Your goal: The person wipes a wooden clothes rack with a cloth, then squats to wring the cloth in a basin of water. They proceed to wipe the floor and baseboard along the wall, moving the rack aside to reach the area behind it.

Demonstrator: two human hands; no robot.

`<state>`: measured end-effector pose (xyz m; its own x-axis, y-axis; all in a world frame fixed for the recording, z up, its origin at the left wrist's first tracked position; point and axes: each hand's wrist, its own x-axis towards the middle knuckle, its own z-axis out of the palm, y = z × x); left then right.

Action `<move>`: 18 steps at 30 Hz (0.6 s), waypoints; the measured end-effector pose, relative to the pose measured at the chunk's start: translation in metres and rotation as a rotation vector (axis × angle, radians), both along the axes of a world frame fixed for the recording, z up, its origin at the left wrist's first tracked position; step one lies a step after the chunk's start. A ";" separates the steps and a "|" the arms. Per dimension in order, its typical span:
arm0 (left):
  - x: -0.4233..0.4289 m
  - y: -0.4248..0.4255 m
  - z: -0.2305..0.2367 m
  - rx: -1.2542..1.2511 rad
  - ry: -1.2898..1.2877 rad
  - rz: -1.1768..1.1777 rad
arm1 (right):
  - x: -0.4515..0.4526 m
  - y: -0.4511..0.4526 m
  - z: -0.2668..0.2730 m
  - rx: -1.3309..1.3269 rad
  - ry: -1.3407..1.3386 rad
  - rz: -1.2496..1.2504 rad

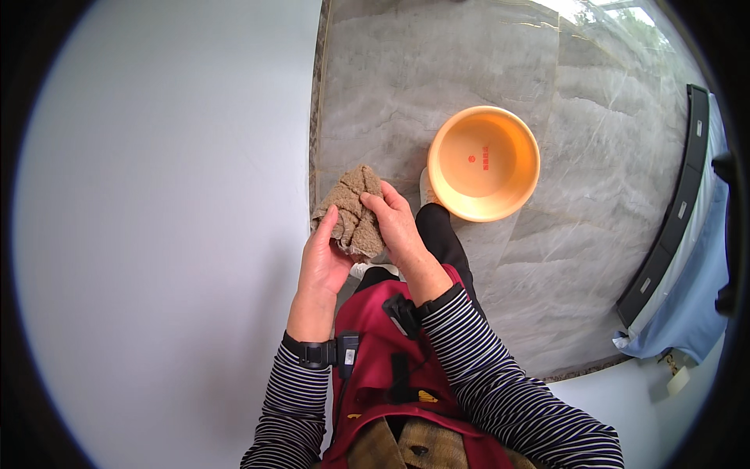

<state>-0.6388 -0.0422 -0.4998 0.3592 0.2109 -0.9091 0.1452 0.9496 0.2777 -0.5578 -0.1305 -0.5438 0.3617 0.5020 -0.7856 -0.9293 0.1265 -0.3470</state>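
A folded brown terry cloth (357, 205) is held between my two hands, just beside the white wall. My left hand (322, 264) grips its lower left side, with the thumb on top and the other fingers hidden beneath. From the right, my right hand (395, 223) pinches the cloth, its thumb lying on the upper face. To the right of my hands, an orange plastic basin (483, 164) stands on the floor near my shoe. Red printed marks show on its inner bottom.
The white wall (176, 205) rises close on my left. Grey marble-look tiles (603, 193) cover the floor. A bed with a dark frame (668, 223) and blue bedding (691, 293) stands at the far right. My foot is beside the basin.
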 end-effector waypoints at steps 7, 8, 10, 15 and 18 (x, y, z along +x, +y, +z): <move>0.043 -0.004 0.020 -0.079 -0.066 0.076 | 0.048 -0.001 0.023 0.043 -0.002 0.038; 0.046 -0.003 0.022 -0.081 -0.061 0.067 | 0.052 -0.001 0.024 0.050 -0.015 0.039; 0.054 0.000 0.023 -0.075 -0.048 0.059 | 0.059 0.001 0.028 0.053 -0.025 0.035; 0.071 0.017 0.028 -0.051 -0.071 -0.068 | 0.074 0.014 0.038 0.057 -0.071 0.021; 0.083 0.034 0.034 -0.045 -0.081 -0.107 | 0.085 0.024 0.040 0.051 -0.082 0.058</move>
<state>-0.5557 -0.0078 -0.4656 0.4499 0.1273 -0.8840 0.2255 0.9415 0.2503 -0.4728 -0.1060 -0.5037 0.3929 0.5628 -0.7273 -0.9042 0.0927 -0.4168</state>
